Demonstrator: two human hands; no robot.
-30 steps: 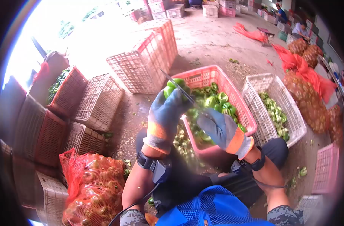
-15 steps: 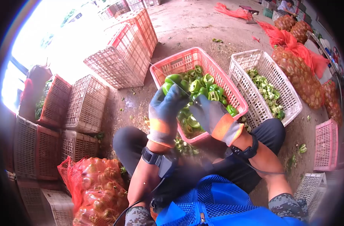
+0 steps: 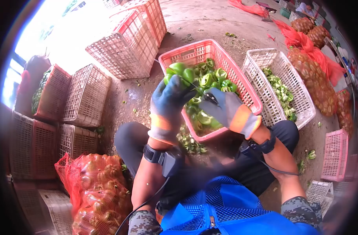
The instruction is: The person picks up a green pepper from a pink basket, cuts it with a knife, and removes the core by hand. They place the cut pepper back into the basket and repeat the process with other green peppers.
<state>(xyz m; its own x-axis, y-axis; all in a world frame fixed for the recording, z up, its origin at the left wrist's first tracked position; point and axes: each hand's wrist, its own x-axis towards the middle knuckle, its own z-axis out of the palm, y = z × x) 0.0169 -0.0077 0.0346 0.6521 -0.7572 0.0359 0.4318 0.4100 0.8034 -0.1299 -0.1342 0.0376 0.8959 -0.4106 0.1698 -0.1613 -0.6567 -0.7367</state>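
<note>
In my left hand [image 3: 172, 98], gloved in blue-grey with an orange band, is a whole green pepper [image 3: 179, 71], held up over the left side of a pink crate [image 3: 238, 74]. My right hand [image 3: 223, 107], in a matching glove, is closed round the dark handle of a small knife [image 3: 211, 97]; its thin blade points up-left at the pepper. Cut green peppers [image 3: 207, 80] lie in the crate below both hands. Fingers partly hide where blade and pepper meet.
A white crate [image 3: 254, 71] with pepper cores stands right of the pink one. Net sacks [image 3: 98, 184] sit at lower left and far right. Stacked crates [image 3: 87, 94] line the left. Scraps litter the floor. A person [image 3: 304, 9] is at the far top right.
The view has shifted slightly. My right hand has moved a little away from my left, and the knife handle shows more. The pepper is turned and more visible.
</note>
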